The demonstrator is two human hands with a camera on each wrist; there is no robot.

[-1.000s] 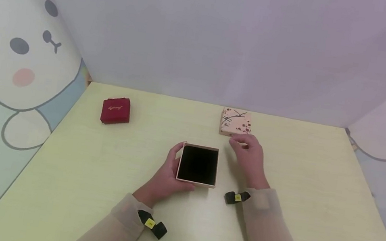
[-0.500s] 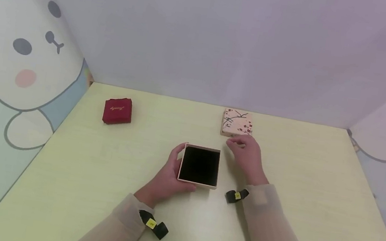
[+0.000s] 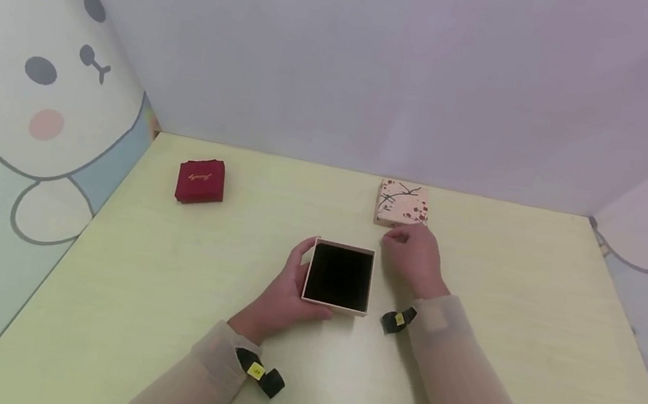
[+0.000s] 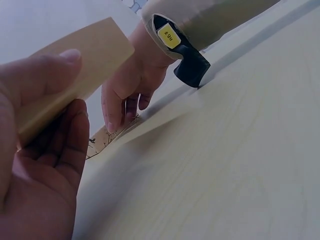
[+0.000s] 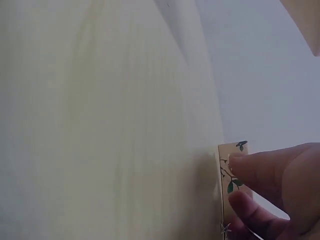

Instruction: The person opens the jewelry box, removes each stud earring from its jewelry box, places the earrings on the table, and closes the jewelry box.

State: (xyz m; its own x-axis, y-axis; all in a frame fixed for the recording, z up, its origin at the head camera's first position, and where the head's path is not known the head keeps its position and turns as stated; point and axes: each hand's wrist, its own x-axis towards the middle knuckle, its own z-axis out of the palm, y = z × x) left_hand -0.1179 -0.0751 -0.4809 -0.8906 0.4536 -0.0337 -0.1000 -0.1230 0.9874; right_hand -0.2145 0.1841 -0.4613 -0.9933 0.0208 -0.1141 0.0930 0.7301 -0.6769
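Note:
My left hand grips an open square box with a pale rim and a black inside, tilted toward me. Its thumb and fingers lie on opposite sides of the box, and the plain pale outside of the box shows in the left wrist view. To the right of it, my right hand has thumb and fingertips drawn together, pinching something very thin. A small silvery star-shaped charm shows just below those fingertips. Behind that hand lies the pale pink lid, printed with branches and blossoms.
A dark red box with gold lettering sits at the back left of the light wooden table. A pale wall rises behind the table, and side panels with cartoon figures stand left and right.
My right hand has shifted slightly left toward the open box, its fingers drawn closer together. The left hand keeps its grip on the box; the head view has shifted a little.

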